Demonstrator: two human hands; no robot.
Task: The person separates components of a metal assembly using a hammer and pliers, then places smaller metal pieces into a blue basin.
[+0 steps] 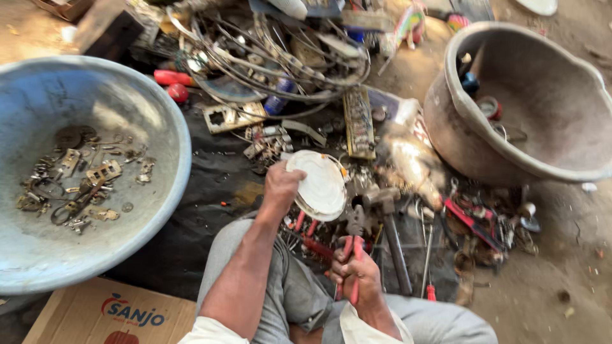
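Observation:
My left hand (280, 186) holds a round white disc-shaped lamp part (320, 185) by its left edge, tilted over the scrap pile. My right hand (357, 272) grips the red handles of a pair of pliers (354, 237), whose jaws reach up to the disc's lower right rim. A hammer (390, 223) with a metal head lies just right of the pliers. My grey trouser legs fill the bottom middle.
A wide grey metal basin (38, 261) at the left holds small brass and metal parts. A battered round pot (554, 95) stands at the upper right. Tangled wires, circuit boards (359, 122) and screwdrivers (428, 267) cover the black sheet. A cardboard box (108, 315) lies at the bottom left.

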